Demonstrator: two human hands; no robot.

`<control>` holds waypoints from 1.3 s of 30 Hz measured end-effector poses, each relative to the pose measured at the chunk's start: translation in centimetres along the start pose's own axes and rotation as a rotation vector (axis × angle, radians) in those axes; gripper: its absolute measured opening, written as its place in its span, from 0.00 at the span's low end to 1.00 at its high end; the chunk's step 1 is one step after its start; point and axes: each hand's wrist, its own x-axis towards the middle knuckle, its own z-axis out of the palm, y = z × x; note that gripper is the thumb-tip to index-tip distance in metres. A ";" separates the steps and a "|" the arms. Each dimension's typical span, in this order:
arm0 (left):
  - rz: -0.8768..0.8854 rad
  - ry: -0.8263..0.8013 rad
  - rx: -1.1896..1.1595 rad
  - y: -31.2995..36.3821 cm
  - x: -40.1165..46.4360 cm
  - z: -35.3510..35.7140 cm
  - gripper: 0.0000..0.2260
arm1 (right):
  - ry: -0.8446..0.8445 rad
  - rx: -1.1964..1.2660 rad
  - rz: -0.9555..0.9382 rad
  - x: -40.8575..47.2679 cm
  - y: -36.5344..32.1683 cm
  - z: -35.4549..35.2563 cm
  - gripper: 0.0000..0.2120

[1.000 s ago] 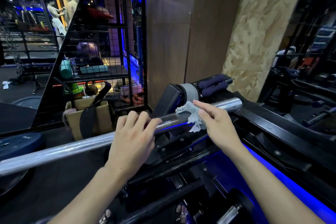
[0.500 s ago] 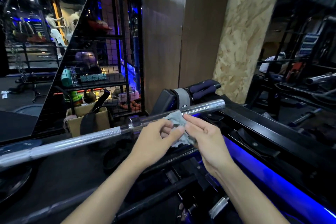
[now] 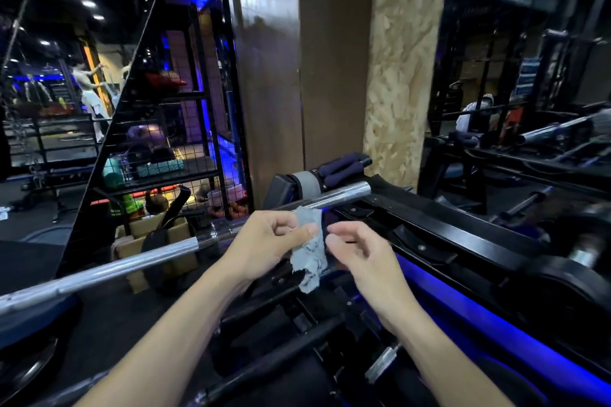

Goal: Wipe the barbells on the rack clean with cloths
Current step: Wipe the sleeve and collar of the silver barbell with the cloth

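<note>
Your left hand (image 3: 264, 243) pinches the cloth (image 3: 309, 249) just before the barbell (image 3: 132, 263); your right hand (image 3: 357, 253) is loosely curled, holding nothing — that thin grip could drop it.

This was a gym. A chrome barbell (image 3: 139, 263) ran across a black rack (image 3: 463, 241) just beyond the hands (image 3: 264, 241), its knurled shaft stretching off to their left. Behind it, farther left, a wire-mesh storage cage (image 3: 185, 142) held foam rollers and other gear. Well off to the right stood more black frames and another bar (image 3: 555, 130). Blue strip lighting (image 3: 463, 301) glowed below the right hand.
</note>
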 end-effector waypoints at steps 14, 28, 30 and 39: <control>-0.109 -0.068 -0.125 0.9 -0.3 0.2 0.30 | 0.033 0.305 0.199 0.7 -0.1 -4.7 0.12; -0.259 -0.468 -0.484 -6.7 2.7 0.6 0.43 | -0.407 0.477 0.373 6.1 -1.4 -1.3 0.27; -0.242 -0.530 -0.512 -6.9 3.9 1.4 0.38 | -0.399 0.542 0.422 6.5 -1.2 -1.2 0.26; -0.348 -0.328 -0.363 -7.2 7.4 0.0 0.08 | -0.122 0.599 0.654 8.6 6.7 -1.9 0.30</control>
